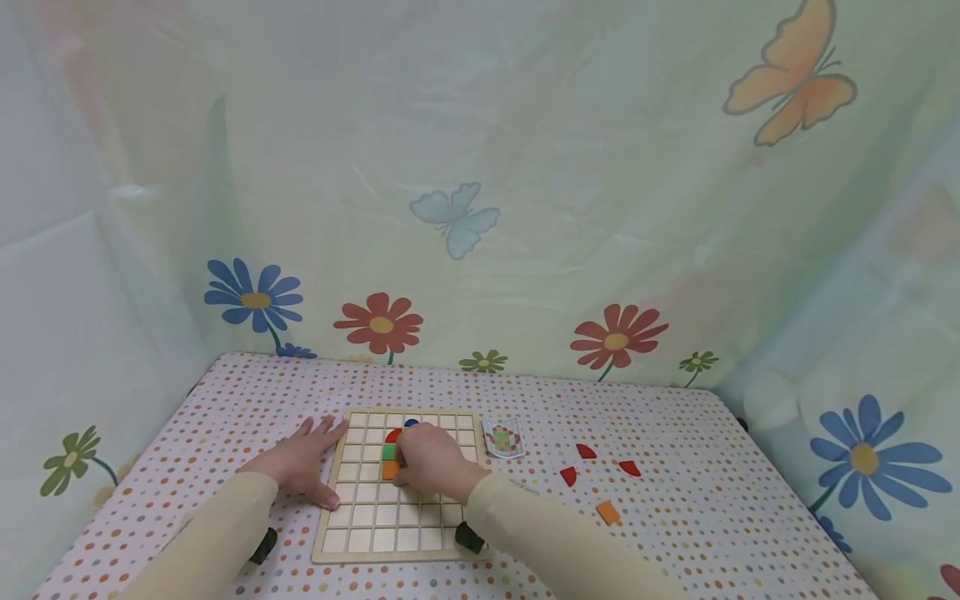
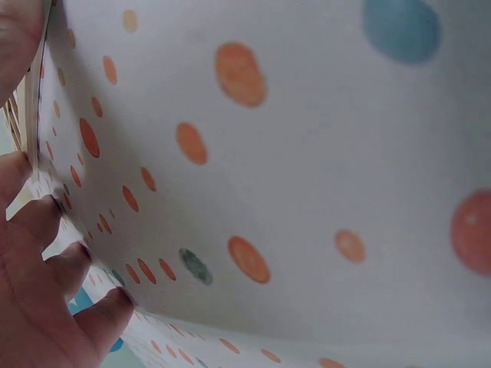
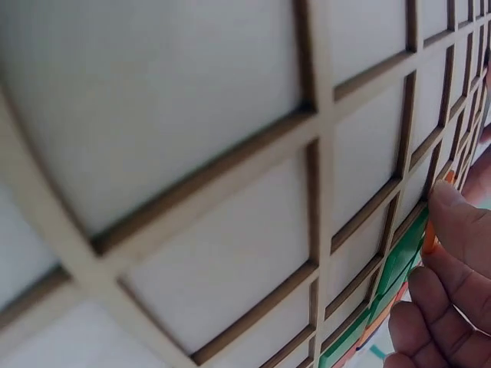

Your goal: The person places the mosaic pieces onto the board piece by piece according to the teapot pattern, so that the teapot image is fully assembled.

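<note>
A wooden grid board with square cells lies on the table. My right hand is over its middle and pinches an orange square tile between thumb and fingers, at a cell of the grid. Just beyond the orange tile sit a green tile, a red piece and a blue piece; my hand covers part of this group. More green tiles show in the right wrist view. With spread fingers, my left hand rests on the table and touches the board's left edge.
Right of the board lies a small pattern card. Farther right are three loose red quarter-circle pieces and a loose orange tile. A dotted cloth covers the table, and a printed curtain hangs behind it.
</note>
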Available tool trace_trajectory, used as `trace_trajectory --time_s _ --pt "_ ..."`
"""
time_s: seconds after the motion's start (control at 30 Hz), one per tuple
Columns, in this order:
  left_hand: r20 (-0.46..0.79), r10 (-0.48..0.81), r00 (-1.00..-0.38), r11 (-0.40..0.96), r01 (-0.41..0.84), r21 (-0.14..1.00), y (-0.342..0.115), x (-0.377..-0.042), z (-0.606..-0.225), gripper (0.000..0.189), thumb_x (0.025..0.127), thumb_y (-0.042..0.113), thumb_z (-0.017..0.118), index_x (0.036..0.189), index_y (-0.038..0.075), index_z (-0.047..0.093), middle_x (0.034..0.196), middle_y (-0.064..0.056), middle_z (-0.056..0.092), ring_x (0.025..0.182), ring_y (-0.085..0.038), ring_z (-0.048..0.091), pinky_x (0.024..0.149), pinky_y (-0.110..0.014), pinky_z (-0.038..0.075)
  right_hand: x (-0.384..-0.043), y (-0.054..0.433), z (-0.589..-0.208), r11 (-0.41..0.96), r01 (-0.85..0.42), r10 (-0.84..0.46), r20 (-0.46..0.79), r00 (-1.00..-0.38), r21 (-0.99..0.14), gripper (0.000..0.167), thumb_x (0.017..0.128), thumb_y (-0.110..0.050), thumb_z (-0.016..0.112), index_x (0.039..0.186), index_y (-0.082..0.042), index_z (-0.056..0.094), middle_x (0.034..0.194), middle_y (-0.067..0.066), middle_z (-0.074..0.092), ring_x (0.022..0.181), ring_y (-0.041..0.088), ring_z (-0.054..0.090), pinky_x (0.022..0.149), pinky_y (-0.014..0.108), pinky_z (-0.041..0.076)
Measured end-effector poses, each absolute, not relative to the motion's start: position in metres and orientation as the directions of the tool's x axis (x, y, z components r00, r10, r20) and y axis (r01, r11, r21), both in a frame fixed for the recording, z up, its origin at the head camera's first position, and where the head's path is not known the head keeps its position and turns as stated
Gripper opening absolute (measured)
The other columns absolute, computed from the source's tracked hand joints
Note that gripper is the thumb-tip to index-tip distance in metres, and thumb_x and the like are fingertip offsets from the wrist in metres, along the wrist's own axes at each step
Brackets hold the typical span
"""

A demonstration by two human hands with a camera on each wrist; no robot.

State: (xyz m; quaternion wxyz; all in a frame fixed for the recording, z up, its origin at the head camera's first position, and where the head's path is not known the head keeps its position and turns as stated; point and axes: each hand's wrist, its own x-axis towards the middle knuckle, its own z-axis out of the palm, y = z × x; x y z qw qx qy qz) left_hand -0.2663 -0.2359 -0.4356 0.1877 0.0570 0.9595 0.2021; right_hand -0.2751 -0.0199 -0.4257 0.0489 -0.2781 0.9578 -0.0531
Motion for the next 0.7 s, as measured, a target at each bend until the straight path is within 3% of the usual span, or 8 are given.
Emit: trace_trajectory --time_s 0.27,0.47,0.7 --pt "-0.317 0.185 -0.930 0.914 0.044 0.403 -0.2336 -0.2633 -0.4336 0.123 0.061 0.037 0.096 0.161 0.009 0.030 0.169 -0.025 0.017 0.154 -0.054 0.008 0.117 -0.076 0.020 -0.2725 -0.0227 -0.4254 0.832 -0.544 -0.552 -0.062 -0.832 -0.108 0.018 0.084 -0.030 0.086 0.080 -0.016 0.077 0.076 -0.009 0.071 0.071 0.007 0.059 0.065 0.021 0.051" --pt "-0.305 0.183 -0.935 0.914 0.048 0.403 -0.2322 -0.2620 -0.4318 0.123 0.061 0.035 0.097 0.161 0.008 0.031 0.168 -0.026 0.018 0.154 -0.054 0.009 0.117 -0.076 0.020 -0.2744 -0.0217 -0.4272 0.827 -0.553 -0.560 -0.052 -0.827 -0.103 0.010 0.090 -0.025 0.080 0.086 -0.016 0.080 0.083 -0.008 0.075 0.077 0.007 0.065 0.070 0.020 0.054" --pt "-0.315 0.197 -0.928 0.911 0.055 0.409 -0.2360 -0.2649 -0.4354 0.122 0.062 0.036 0.096 0.161 0.009 0.030 0.169 -0.025 0.017 0.154 -0.054 0.008 0.117 -0.076 0.020 -0.2757 -0.0226 -0.4298 0.826 -0.554 -0.560 -0.040 -0.828 -0.098 0.006 0.088 -0.021 0.081 0.087 -0.016 0.081 0.085 -0.007 0.076 0.079 0.009 0.067 0.070 0.020 0.056"
